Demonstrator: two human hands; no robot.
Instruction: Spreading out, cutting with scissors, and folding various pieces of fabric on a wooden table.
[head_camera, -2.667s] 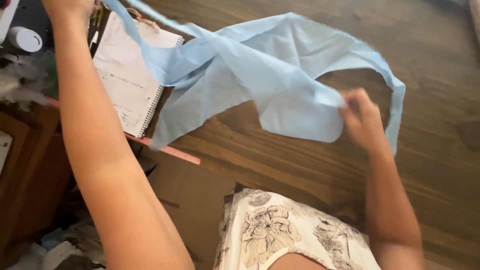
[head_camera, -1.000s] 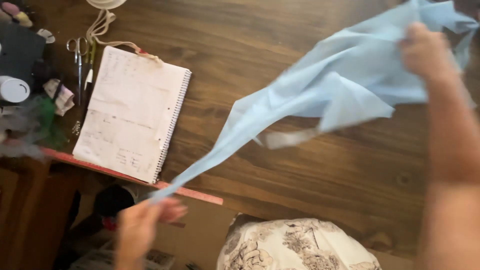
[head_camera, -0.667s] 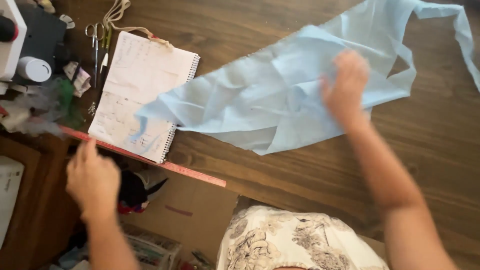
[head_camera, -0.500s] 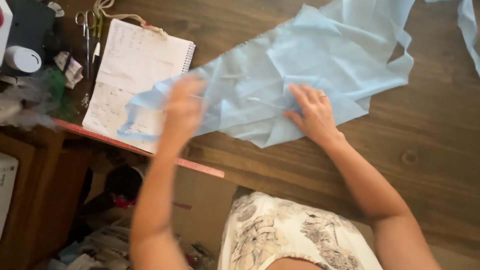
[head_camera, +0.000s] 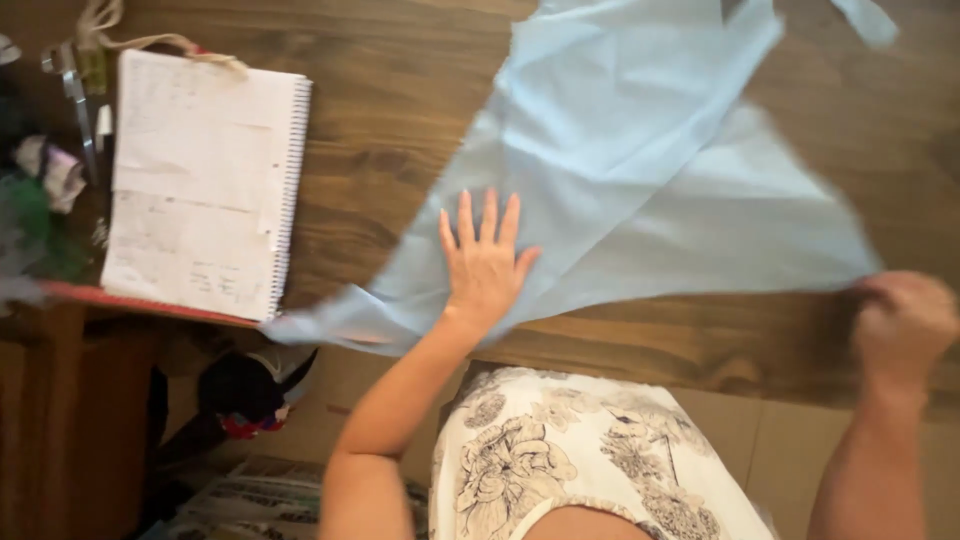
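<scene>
Since half a second ago the right hand has slid out to pinch the corner of the light blue cloth at the wooden table edge, while the left hand, fingers spread flat, presses it beside the spiral notebook, so the cloth now lies stretched smoother.

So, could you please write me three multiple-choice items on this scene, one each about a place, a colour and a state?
1. Where does the spiral notebook lie relative to the cloth?
A. to its left
B. on top of it
C. to its right

2. What colour is the cloth?
A. red
B. pale blue
C. black

3. How is the left hand set?
A. clenched in a fist
B. gripping scissors
C. flat, fingers spread, on the cloth

Answers:
1 A, the notebook sits at the wooden table's left end.
2 B, it is pale blue throughout.
3 C, the palm presses the cloth while the right hand pinches its corner.
</scene>
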